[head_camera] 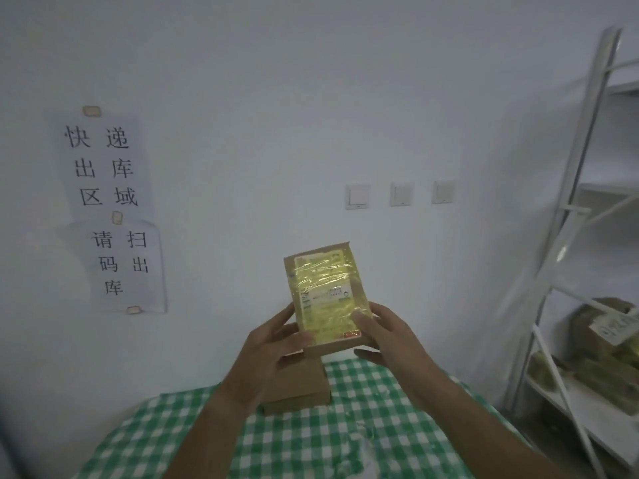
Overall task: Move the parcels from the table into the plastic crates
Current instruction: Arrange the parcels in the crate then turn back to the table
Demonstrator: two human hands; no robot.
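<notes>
Checked tablecloth (345, 426) below; both hands' grips pinch parcel (326, 295), hiding second box (297, 385).

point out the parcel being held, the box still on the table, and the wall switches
held parcel (323, 288), head view, on its yellow taped label
box on the table (301, 385), head view, on its brown top face
wall switches (358, 196), head view, on the leftmost switch plate

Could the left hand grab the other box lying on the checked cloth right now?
Probably not yet. The left hand and right hand both hold the taped box, so its grip is taken. The brown box lies just below with nothing covering it.
</notes>
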